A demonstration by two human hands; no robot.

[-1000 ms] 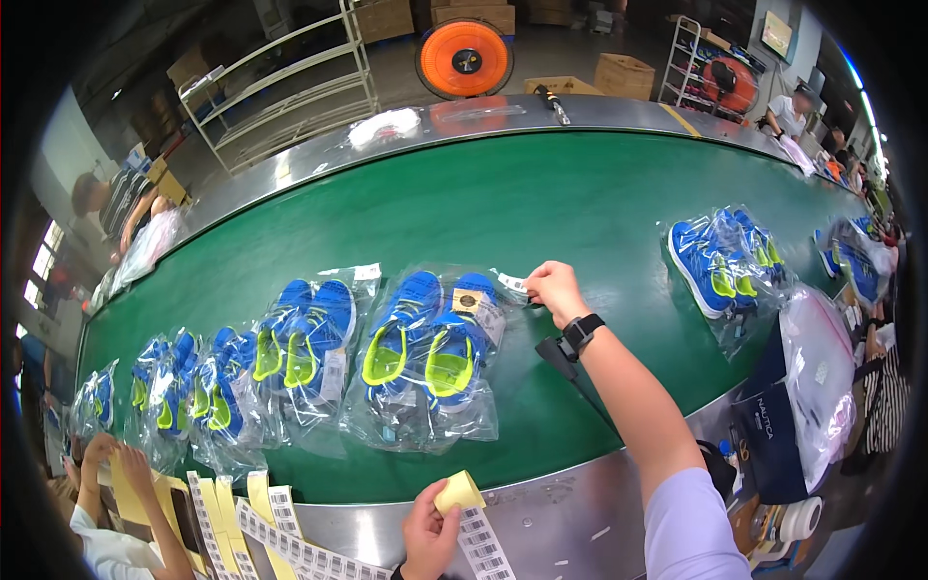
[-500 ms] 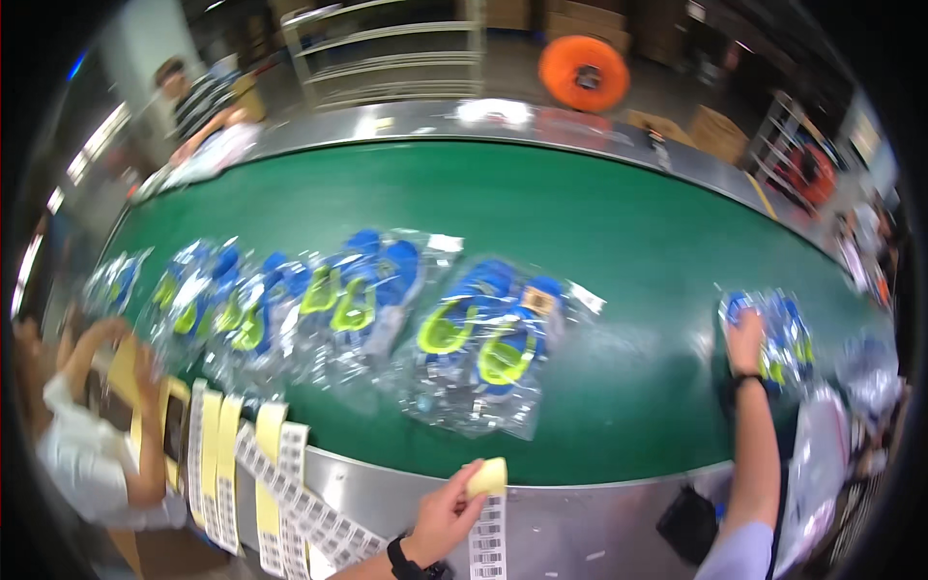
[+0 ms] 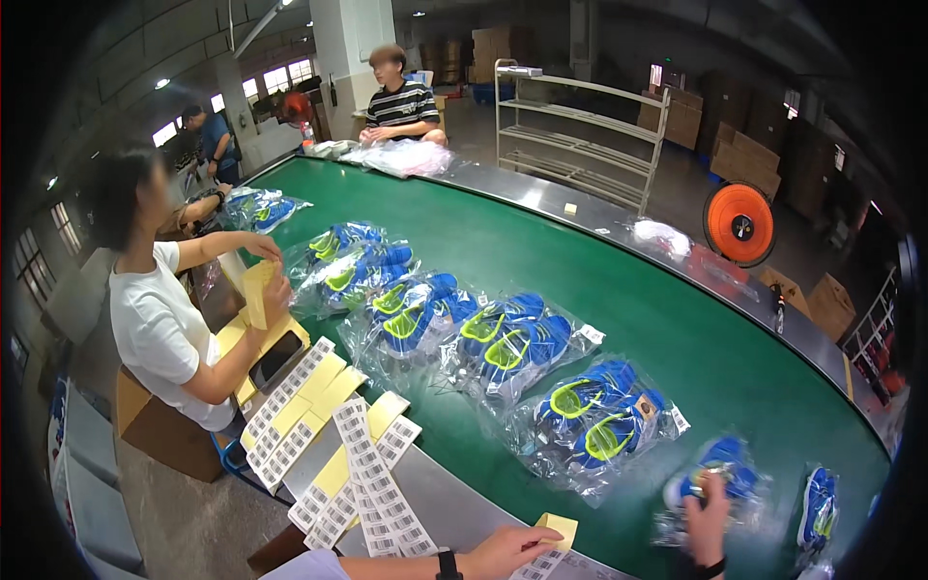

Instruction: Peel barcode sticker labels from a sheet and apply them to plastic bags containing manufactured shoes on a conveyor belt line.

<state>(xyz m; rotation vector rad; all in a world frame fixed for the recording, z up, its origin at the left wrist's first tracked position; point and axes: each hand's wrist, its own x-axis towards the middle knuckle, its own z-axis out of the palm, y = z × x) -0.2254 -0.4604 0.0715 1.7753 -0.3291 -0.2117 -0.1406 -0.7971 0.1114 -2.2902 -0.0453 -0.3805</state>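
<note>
My left hand [image 3: 505, 553] pinches a strip of barcode labels [image 3: 559, 530] at the metal edge of the belt, its yellow backing curled up over the fingers. My right hand [image 3: 709, 522] grips a clear plastic bag of blue shoes [image 3: 727, 469] on the green belt, and the bag is smeared by motion. Just left of it lies another bagged pair of blue shoes with lime-green linings [image 3: 604, 430], a white tag at its corner. Further right, one more bagged blue pair [image 3: 819, 507] rests near the view's rim.
Several bagged pairs [image 3: 507, 338] line the green conveyor belt [image 3: 483, 232] toward the far left. Barcode label sheets [image 3: 372, 474] overlap on the metal ledge. A co-worker in white [image 3: 159, 309] handles yellow paper beside a phone [image 3: 277, 358]. Another person [image 3: 401, 106] sits across the belt.
My view has swung left. The bagged shoes under my right hand have come nearer to the row of bags. My left hand still holds the label strip.
</note>
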